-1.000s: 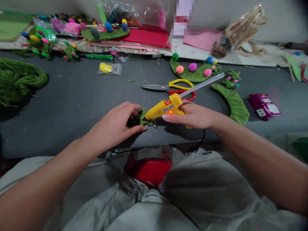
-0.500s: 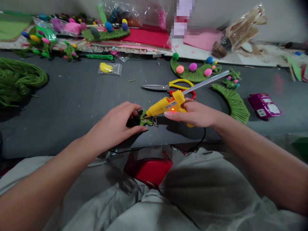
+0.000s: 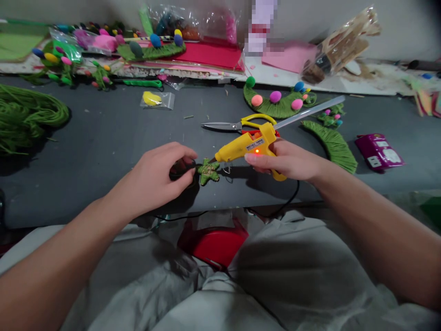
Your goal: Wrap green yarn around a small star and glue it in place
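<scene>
A small green yarn-wrapped star (image 3: 208,172) lies on the grey table, with brownish crossing lines on its face. Just left of it, my left hand (image 3: 163,172) has its fingers curved and apart, the thumb and forefinger tips short of the star's edge. My right hand (image 3: 287,160) is closed round the handle of a yellow hot glue gun (image 3: 246,146), whose red light is on. The gun's nozzle points left at the star's upper right; whether they touch I cannot tell. A clear glue stick (image 3: 310,112) sticks out of its back. Behind the gun lie scissors (image 3: 222,125) with yellow and red handles.
Behind the gun, a green wrapped crescent (image 3: 272,106) carries coloured balls. A plain green crescent (image 3: 332,145) and a purple packet (image 3: 379,151) lie to the right. Green yarn (image 3: 31,115) fills the left side. A yellow item in a small bag (image 3: 156,99) lies farther back.
My left hand has drawn back left, its fingers coming away from the star, which now shows whole. My right hand has shifted the glue gun slightly right.
</scene>
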The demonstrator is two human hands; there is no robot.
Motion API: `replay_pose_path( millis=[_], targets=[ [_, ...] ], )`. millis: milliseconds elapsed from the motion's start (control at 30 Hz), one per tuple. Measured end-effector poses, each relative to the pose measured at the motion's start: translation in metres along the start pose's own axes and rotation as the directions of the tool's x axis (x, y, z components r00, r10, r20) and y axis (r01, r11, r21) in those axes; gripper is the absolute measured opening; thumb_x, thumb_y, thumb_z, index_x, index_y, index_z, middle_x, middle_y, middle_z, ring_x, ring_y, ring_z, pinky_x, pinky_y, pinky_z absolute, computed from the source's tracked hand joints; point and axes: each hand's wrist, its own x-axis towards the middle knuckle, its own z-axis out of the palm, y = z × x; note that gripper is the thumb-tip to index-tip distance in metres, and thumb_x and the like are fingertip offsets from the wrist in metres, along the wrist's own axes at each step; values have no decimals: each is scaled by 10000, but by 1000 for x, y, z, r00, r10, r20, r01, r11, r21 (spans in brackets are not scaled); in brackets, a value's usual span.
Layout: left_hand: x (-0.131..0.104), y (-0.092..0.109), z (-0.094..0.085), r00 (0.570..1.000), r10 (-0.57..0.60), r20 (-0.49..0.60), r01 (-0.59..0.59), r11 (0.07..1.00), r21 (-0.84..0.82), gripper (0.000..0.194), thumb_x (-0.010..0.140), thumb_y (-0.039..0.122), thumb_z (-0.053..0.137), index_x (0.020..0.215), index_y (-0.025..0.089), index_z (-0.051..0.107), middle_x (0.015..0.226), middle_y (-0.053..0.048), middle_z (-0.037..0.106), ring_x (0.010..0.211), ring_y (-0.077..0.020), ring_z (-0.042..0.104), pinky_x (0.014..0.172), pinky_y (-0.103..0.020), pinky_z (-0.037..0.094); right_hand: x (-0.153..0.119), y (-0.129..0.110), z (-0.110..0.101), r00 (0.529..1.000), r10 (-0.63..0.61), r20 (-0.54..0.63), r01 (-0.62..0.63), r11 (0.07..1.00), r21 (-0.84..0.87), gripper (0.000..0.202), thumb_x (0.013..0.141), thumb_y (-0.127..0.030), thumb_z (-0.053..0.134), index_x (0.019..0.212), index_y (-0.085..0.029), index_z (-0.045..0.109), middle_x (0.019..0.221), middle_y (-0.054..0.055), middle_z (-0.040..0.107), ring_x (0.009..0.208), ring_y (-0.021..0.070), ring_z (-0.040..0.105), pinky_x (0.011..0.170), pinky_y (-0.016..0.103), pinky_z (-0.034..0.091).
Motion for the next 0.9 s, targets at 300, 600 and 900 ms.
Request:
replay_pose_path(
  millis=[300, 600, 900],
  targets=[
    [4, 1, 6, 989, 140, 38, -141, 989, 36, 194, 945, 272, 558, 1013, 169, 708, 968, -47, 671, 869, -174, 637, 765, -266, 449, -2, 4, -7, 991, 129, 18, -128, 990, -59, 498, 829, -689, 660, 712, -209, 606, 683, 25, 583, 618, 147, 512, 571, 288, 406],
    [8, 1, 8, 979, 200, 46, -202, 977, 61, 235, 974, 252, 522, 1073, 165, 717, 971, -50, 673, 866, -171, 645, 758, -263, 448, -5, 1, -7, 987, 157, 31, -154, 986, -69, 462, 822, -672, 667, 718, -222, 642, 720, 48, 648, 677, 188, 589, 644, 320, 475],
    [7, -3, 11, 975, 218, 38, -221, 970, 98, 213, 972, 243, 518, 993, 182, 720, 929, -35, 683, 847, -172, 657, 744, -274, 453, -4, 1, -7, 987, 151, 48, -148, 987, -63, 444, 839, -652, 663, 732, -222, 637, 716, 35, 646, 677, 181, 581, 655, 309, 477]
  ],
)
